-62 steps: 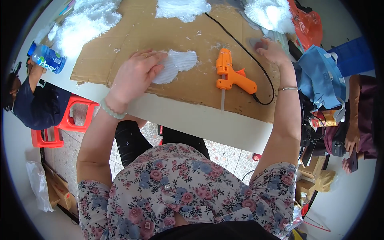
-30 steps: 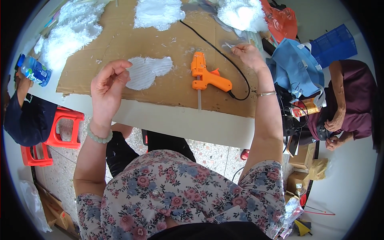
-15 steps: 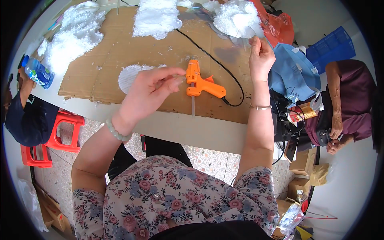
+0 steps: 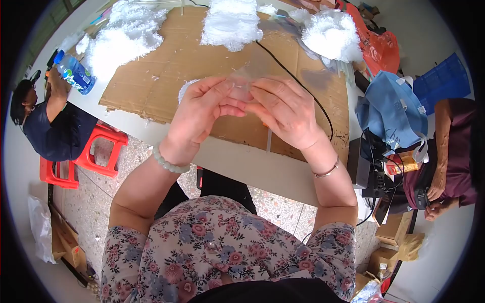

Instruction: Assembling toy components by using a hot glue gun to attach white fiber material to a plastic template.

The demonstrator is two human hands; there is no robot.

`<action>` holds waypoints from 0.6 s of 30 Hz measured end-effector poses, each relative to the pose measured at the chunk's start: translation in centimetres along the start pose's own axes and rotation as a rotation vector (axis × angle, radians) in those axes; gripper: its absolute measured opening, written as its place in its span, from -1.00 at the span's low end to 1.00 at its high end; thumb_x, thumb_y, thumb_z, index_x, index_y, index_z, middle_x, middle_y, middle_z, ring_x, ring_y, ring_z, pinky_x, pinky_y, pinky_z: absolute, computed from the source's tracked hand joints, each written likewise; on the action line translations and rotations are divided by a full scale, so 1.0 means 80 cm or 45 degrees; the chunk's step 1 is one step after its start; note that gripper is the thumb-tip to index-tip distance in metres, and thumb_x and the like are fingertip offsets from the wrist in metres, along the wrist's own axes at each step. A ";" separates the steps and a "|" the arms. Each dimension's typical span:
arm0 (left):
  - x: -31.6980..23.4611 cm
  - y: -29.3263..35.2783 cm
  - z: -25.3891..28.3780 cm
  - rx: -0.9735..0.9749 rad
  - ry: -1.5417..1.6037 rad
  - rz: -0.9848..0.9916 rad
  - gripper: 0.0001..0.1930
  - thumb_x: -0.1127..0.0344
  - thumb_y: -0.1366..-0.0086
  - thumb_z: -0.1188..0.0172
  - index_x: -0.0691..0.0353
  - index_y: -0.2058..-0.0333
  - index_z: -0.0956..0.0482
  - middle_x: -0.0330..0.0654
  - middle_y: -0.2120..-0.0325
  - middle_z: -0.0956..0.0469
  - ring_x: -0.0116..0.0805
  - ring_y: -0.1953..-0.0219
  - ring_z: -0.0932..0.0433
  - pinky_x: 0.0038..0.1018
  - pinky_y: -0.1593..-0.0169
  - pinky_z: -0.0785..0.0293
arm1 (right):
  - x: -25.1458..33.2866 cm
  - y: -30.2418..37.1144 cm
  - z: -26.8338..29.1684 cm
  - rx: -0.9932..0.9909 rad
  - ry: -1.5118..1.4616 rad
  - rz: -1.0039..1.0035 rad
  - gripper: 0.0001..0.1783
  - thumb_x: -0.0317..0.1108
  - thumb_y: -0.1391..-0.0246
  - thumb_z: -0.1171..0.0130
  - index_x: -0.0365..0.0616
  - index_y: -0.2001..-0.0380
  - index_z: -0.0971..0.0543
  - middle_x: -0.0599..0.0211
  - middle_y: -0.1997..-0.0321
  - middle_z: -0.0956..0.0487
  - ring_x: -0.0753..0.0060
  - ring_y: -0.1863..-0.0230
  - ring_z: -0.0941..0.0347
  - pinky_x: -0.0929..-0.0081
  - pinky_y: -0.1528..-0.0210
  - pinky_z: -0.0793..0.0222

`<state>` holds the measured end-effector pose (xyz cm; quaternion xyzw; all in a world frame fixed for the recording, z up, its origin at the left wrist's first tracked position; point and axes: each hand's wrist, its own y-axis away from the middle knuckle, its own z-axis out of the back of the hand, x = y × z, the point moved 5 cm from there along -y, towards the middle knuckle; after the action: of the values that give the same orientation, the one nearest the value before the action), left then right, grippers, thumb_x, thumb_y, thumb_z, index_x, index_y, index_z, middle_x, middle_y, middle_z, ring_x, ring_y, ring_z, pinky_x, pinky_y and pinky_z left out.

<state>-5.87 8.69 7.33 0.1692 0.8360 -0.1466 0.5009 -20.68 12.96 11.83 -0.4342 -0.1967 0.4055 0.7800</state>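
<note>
Above the cardboard sheet (image 4: 136, 86) both of my hands meet at a thin, clear plastic piece (image 4: 240, 93). My left hand (image 4: 198, 108) pinches its left side. Fingers of my right hand (image 4: 285, 108) are closed on the other side; the piece's full outline is hard to make out. An orange glue gun lies beneath my right hand, mostly hidden, with its pale glue stick (image 4: 269, 140) poking out toward me. Behind my left hand shows the edge of a white fluffy disc (image 4: 185, 91).
White fluffy material lies in piles at the far left (image 4: 124, 38), far middle (image 4: 231, 22) and far right (image 4: 333, 35). A black cord (image 4: 290, 70) crosses the cardboard. A blue-capped bottle (image 4: 76, 73) stands left; a blue bag (image 4: 391, 103) sits right. Two people sit at the sides.
My right hand has come down from the far right with the clear piece to meet my left hand. The view has shifted, and the glue gun is now mostly covered.
</note>
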 end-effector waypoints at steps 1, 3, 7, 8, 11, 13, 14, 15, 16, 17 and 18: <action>0.003 0.003 0.007 -0.001 -0.005 0.000 -0.70 0.26 -0.38 0.05 0.40 0.15 -0.49 -0.06 0.37 -0.59 -0.38 0.37 -0.57 -0.50 0.25 -0.52 | -0.002 0.000 -0.005 0.050 -0.114 -0.010 -0.66 -0.51 0.24 -0.31 -0.23 0.27 -0.55 0.17 0.21 -0.56 0.20 0.24 -0.51 0.48 0.26 -0.45; 0.011 0.007 0.024 -0.066 -0.174 -0.025 -0.73 0.32 -0.38 0.07 0.42 0.14 -0.49 -0.05 0.34 -0.59 -0.39 0.37 -0.57 -0.50 0.24 -0.52 | -0.010 -0.002 0.004 0.038 -0.125 -0.128 -0.64 -0.49 0.16 -0.28 -0.23 0.19 -0.53 0.17 0.18 -0.55 0.23 0.20 -0.50 0.50 0.22 -0.44; 0.024 0.021 0.038 -0.046 -0.338 -0.067 -0.74 0.34 -0.39 0.08 0.41 0.14 -0.49 -0.08 0.35 -0.59 -0.44 0.38 -0.55 -0.53 0.24 -0.51 | -0.047 0.018 0.001 -0.005 -0.712 -1.075 -0.63 -0.39 -0.10 -0.12 -0.27 0.01 -0.45 0.21 0.10 -0.53 0.37 0.13 -0.48 0.53 0.12 -0.40; 0.026 0.024 0.037 -0.022 -0.415 -0.071 -0.74 0.34 -0.39 0.09 0.40 0.14 -0.50 -0.10 0.36 -0.59 -0.45 0.38 -0.54 -0.54 0.23 -0.51 | -0.058 0.026 -0.007 -0.023 -0.822 -1.077 -0.61 -0.31 -0.21 -0.03 -0.28 -0.05 -0.40 0.26 0.09 -0.52 0.50 0.17 -0.47 0.57 0.15 -0.39; 0.031 0.029 0.038 0.001 -0.478 -0.038 -0.75 0.34 -0.39 0.09 0.37 0.16 -0.51 -0.14 0.38 -0.59 -0.49 0.39 -0.53 -0.56 0.23 -0.50 | -0.067 0.032 -0.017 -0.059 -1.153 -1.368 -0.63 -0.27 -0.22 -0.01 -0.27 -0.02 -0.43 0.28 0.12 -0.54 0.56 0.20 -0.46 0.60 0.19 -0.39; 0.034 0.031 0.039 -0.004 -0.469 -0.002 -0.76 0.35 -0.39 0.09 0.36 0.17 -0.51 -0.15 0.40 -0.59 -0.50 0.39 -0.52 -0.56 0.23 -0.50 | -0.074 0.038 -0.017 -0.085 -1.162 -1.425 -0.65 -0.26 -0.23 -0.01 -0.26 0.02 -0.46 0.30 0.17 -0.55 0.57 0.24 -0.46 0.60 0.21 -0.41; 0.035 0.032 0.038 0.011 -0.507 0.011 -0.77 0.37 -0.39 0.09 0.36 0.17 -0.51 -0.16 0.40 -0.59 -0.51 0.39 -0.52 -0.56 0.23 -0.50 | -0.077 0.042 -0.018 -0.107 -1.179 -1.472 -0.66 -0.24 -0.23 -0.01 -0.26 0.07 -0.49 0.32 0.21 -0.57 0.58 0.28 -0.47 0.59 0.24 -0.42; 0.037 0.032 0.038 0.025 -0.546 0.025 -0.78 0.39 -0.38 0.09 0.35 0.18 -0.51 -0.16 0.40 -0.58 -0.52 0.38 -0.52 -0.57 0.23 -0.50 | -0.082 0.045 -0.017 -0.113 -1.174 -1.479 -0.66 -0.24 -0.23 -0.01 -0.26 0.07 -0.49 0.32 0.21 -0.57 0.58 0.28 -0.47 0.59 0.24 -0.42; 0.038 0.034 0.039 0.031 -0.548 0.030 -0.78 0.39 -0.38 0.09 0.35 0.18 -0.51 -0.16 0.40 -0.58 -0.52 0.38 -0.52 -0.57 0.23 -0.50 | -0.084 0.047 -0.019 -0.088 -1.282 -1.503 -0.69 -0.25 -0.22 -0.02 -0.27 0.13 -0.52 0.33 0.26 -0.58 0.59 0.32 -0.47 0.59 0.26 -0.42; 0.038 0.035 0.039 0.059 -0.592 0.004 -0.79 0.41 -0.38 0.09 0.36 0.18 -0.51 -0.18 0.42 -0.57 -0.52 0.39 -0.51 -0.57 0.24 -0.49 | -0.084 0.049 -0.022 -0.062 -1.390 -1.526 -0.71 -0.26 -0.21 -0.03 -0.28 0.18 -0.54 0.35 0.31 -0.58 0.60 0.37 -0.47 0.59 0.29 -0.42; 0.038 0.036 0.038 0.088 -0.637 -0.023 -0.80 0.43 -0.37 0.09 0.37 0.19 -0.51 -0.19 0.43 -0.57 -0.52 0.40 -0.50 -0.58 0.24 -0.48 | -0.084 0.050 -0.021 -0.069 -1.389 -1.531 -0.71 -0.26 -0.21 -0.03 -0.28 0.18 -0.54 0.35 0.31 -0.58 0.60 0.37 -0.47 0.59 0.29 -0.42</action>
<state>-3.57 10.41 3.06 0.1373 0.6820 -0.2167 0.6849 -25.42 7.86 7.89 -0.0142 -0.7584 0.0667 0.6482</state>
